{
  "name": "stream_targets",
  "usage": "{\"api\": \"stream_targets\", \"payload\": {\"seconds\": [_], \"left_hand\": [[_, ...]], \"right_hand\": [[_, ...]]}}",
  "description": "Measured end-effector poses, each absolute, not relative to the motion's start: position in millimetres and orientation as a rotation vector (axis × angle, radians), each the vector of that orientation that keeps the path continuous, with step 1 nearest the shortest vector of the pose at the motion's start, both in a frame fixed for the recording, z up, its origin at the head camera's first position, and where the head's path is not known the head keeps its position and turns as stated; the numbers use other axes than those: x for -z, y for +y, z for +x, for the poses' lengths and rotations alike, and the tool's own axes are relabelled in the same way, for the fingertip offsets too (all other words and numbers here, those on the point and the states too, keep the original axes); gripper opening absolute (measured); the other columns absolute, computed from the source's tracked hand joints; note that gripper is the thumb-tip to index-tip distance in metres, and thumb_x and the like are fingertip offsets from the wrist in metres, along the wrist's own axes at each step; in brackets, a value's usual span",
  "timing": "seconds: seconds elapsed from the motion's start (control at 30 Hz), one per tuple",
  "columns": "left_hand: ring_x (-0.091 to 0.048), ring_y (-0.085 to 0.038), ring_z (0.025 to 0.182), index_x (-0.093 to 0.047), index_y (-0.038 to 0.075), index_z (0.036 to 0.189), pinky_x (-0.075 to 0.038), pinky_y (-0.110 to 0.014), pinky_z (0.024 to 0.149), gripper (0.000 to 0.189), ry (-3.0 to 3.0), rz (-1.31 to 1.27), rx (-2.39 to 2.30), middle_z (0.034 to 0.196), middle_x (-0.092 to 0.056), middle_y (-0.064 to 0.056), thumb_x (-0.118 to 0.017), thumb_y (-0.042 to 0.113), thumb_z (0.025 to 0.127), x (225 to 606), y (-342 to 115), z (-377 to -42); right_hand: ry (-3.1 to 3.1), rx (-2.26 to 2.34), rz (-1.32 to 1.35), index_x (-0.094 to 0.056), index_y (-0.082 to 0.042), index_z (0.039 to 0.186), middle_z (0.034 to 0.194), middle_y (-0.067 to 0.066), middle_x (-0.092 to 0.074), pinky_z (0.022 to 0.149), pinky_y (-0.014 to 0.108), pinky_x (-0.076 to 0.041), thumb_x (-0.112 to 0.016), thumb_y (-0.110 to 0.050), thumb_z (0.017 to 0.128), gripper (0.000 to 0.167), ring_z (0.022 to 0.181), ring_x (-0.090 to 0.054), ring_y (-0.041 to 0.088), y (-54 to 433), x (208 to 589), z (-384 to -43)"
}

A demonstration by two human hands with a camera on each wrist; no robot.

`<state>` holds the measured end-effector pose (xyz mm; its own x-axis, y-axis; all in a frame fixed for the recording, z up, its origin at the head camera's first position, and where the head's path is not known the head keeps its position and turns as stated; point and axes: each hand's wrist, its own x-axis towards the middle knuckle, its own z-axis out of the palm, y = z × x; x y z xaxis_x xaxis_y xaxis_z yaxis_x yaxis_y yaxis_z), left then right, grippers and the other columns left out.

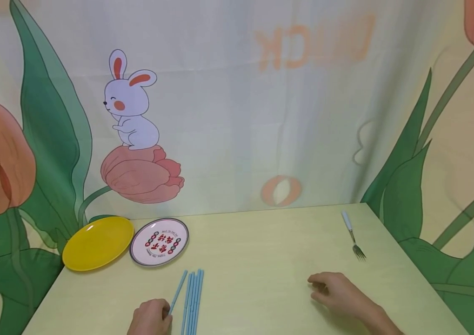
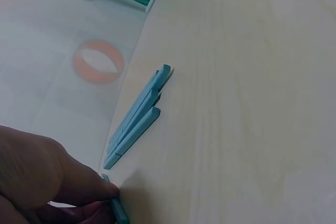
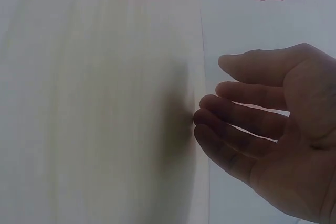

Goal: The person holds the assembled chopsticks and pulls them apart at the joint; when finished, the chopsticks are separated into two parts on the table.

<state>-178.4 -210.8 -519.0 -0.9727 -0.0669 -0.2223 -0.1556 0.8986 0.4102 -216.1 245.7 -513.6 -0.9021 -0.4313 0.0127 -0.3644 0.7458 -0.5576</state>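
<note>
Between its thumb and fingers, my left hand (image 1: 150, 317) pinches one light-blue chopstick (image 1: 179, 288) at the table's near left. The left wrist view shows part of that chopstick (image 2: 118, 209) under the fingertips, low over the table. Just to its right lies a bundle of several matching chopsticks (image 1: 193, 298), roughly side by side, their near ends cut off by the head view's lower edge. My right hand (image 1: 337, 294) is at the right part of the table with relaxed, slightly bent fingers. In the right wrist view, nothing is in that hand (image 3: 278, 140), its fingertips close to the tabletop.
A yellow plate (image 1: 97, 244) sits at the table's back left corner, beside a white plate with a dark rim and red lettering (image 1: 140, 251). A fork with a pale handle (image 1: 347, 222) lies at the right. Behind the table (image 1: 257, 260) hangs a printed curtain (image 1: 228, 116).
</note>
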Motion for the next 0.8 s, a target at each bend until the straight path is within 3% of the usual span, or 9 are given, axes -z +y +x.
{"api": "stream_targets", "payload": {"seconds": [0.27,0.6,0.8], "left_hand": [[-0.056,-0.018,0.067,-0.069,0.002,0.084,-0.051,-0.039,0.069,0.008,2.863,-0.204,-0.640,0.072,-0.063,-0.002,-0.071,0.006,0.078,518.7,-213.8,-178.5],[-0.052,-0.018,0.065,-0.070,0.001,0.087,-0.048,-0.037,0.065,0.011,2.923,-0.194,-0.632,0.071,-0.058,-0.002,-0.071,0.004,0.076,511.6,-218.5,-183.6],[-0.050,-0.017,0.066,-0.070,0.005,0.084,-0.046,-0.036,0.065,0.007,2.994,-0.147,-0.645,0.071,-0.058,0.000,-0.071,0.005,0.077,503.8,-212.7,-188.0]], "right_hand": [[2.853,0.805,-0.689,-0.069,-0.003,0.111,0.105,0.003,-0.071,0.078,0.031,-0.054,-0.073,-0.015,0.085,0.029,0.091,-0.065,0.016,236.5,513.4,-221.4],[2.853,0.847,-0.783,-0.070,-0.006,0.108,0.098,0.000,-0.070,0.072,0.028,-0.052,-0.071,-0.015,0.086,0.024,0.083,-0.060,0.006,227.4,511.2,-227.0],[2.852,0.861,-0.800,-0.069,-0.004,0.111,0.101,0.004,-0.070,0.074,0.030,-0.053,-0.070,-0.013,0.086,0.026,0.085,-0.063,0.013,218.2,505.7,-231.8]]}}
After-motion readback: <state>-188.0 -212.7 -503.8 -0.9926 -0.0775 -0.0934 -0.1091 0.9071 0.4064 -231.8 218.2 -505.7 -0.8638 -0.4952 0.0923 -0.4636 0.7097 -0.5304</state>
